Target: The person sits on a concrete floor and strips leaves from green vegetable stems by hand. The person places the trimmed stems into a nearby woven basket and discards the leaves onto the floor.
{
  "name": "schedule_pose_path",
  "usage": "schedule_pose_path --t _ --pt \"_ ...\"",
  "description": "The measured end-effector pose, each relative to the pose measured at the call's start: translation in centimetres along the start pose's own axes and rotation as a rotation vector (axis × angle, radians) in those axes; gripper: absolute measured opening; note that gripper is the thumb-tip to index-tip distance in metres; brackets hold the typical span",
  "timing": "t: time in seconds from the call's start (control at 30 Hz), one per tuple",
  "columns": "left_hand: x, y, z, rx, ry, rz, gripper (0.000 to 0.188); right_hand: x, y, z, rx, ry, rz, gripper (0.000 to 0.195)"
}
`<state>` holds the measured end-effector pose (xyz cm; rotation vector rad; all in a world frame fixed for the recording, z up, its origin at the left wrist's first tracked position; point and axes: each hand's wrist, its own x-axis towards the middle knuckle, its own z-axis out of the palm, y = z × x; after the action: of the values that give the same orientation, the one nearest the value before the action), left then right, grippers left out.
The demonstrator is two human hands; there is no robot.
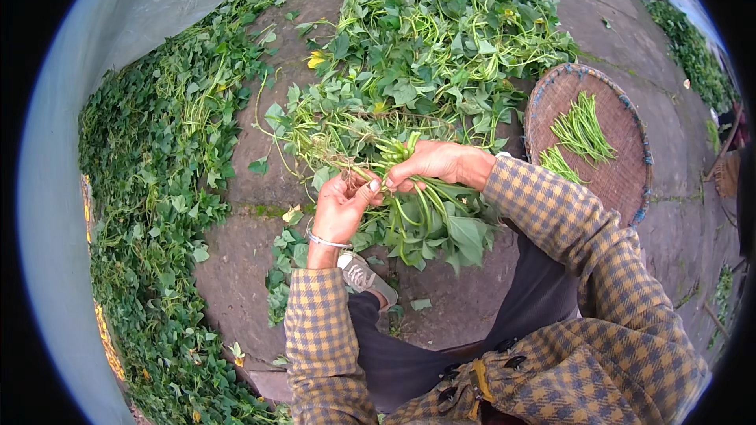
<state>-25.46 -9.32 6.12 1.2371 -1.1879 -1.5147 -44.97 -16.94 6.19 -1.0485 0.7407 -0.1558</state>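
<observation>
A bunch of leafy green vine stems (422, 206) is gripped in my right hand (437, 164), its leaves hanging below toward my lap. Close beside it, my left hand (348, 200) pinches a stem with thin brown roots between thumb and fingers; a bangle is on that wrist. Just beyond both hands lies a big heap of leafy vines (425, 53) on the paved ground. To the right, a round woven tray (614, 189) with blue binding on its rim holds two small piles of trimmed green stems (583, 128), the nearer one partly behind my sleeve.
A long bank of leafy vines (159, 236) runs down the left beside a pale wall (142, 6). My shoe (366, 277) rests on the paving below my left hand, near loose leaves (286, 271). More greenery (688, 47) lies at the far right.
</observation>
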Motion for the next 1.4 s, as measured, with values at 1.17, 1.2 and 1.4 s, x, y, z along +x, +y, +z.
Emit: schedule_pose_path --t 1.17,1.2,1.4 --pt "0.0 1.2 1.6 0.609 0.334 0.252 0.011 -0.5 1.1 2.1 0.466 -0.022 -0.107 0.015" --pt "0.3 0.6 1.6 0.736 0.425 0.329 0.009 -0.5 0.8 1.6 0.53 -0.163 -0.183 0.018" --pt "0.5 -1.9 -0.8 0.198 0.303 0.109 0.007 -3.1 -1.7 -1.4 0.461 -0.198 -0.364 0.026"
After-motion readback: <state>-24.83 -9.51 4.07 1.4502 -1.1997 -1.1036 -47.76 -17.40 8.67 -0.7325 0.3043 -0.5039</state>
